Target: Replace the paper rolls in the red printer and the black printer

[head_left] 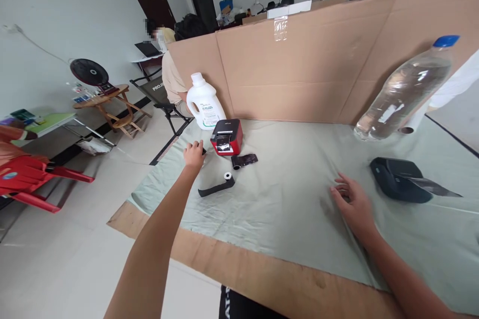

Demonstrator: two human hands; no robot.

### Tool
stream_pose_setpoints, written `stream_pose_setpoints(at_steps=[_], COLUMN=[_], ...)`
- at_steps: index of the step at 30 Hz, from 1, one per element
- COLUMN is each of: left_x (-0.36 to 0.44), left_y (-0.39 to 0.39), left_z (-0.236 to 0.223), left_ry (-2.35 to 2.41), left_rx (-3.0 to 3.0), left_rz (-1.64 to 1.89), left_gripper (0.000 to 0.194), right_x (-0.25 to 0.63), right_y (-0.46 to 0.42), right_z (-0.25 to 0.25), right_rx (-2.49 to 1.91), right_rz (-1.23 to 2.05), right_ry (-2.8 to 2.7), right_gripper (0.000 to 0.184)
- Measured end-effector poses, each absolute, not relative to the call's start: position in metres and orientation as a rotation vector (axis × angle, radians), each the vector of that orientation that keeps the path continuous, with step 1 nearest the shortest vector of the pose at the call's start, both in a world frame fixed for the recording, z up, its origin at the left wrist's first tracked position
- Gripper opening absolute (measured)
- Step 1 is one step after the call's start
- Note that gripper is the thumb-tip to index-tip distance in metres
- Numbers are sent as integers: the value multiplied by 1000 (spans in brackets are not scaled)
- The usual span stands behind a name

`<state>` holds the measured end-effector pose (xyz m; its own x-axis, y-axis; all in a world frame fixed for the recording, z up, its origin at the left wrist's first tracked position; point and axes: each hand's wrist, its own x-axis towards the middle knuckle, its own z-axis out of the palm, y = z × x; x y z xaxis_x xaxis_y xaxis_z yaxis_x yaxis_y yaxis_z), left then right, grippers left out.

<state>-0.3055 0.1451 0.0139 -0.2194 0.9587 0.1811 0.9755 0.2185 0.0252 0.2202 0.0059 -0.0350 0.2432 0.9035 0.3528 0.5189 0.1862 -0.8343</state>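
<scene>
My left hand point(194, 155) is closed over a small dark object point(204, 151), mostly hidden by the fingers, just left of a red and black label printer point(227, 138). In front of that printer lies a partly unrolled black roll point(245, 160). Closer to me, another black roll point(219, 187) with a white core trails a strip towards the left. My right hand point(354, 207) is low over the cloth with its fingers loosely bent and apart, nothing between them. To its right sits a dark portable printer point(400, 179), a dark strip point(436, 187) sticking out of it.
A pale green cloth point(292, 199) covers the wooden table point(239, 259). A cardboard screen point(292, 70) stands along the back. A white jug point(205, 102) is at the back left, a large water bottle point(407, 92) at the back right. People sit beyond the table.
</scene>
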Motion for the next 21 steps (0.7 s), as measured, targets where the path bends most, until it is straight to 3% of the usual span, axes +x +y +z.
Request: stream_pose_setpoints(at_steps=[5, 12, 15, 18, 21], left_x=[-303, -288, -282, -279, -278], left_y=[121, 112, 109, 107, 106], left_z=[5, -1, 0, 4, 11], left_ry=[-2131, -2026, -2034, -2085, -2145], left_rx=[-1930, -2045, -2056, -2029, -2003], left_rz=[-64, -242, -289, -335, -366], left_gripper=[59, 55, 58, 60, 63], right_x=[220, 214, 234, 276, 320], right_y=[6, -1, -10, -20, -21], right_z=[-37, -24, -14, -6, -4], right_rx=[-1479, -1489, -1631, -1873, -2105], right_rz=[505, 510, 346, -31, -269], right_ry=[-1365, -1377, -1445, -1402, -1217], right_gripper=[58, 50, 31, 25, 48])
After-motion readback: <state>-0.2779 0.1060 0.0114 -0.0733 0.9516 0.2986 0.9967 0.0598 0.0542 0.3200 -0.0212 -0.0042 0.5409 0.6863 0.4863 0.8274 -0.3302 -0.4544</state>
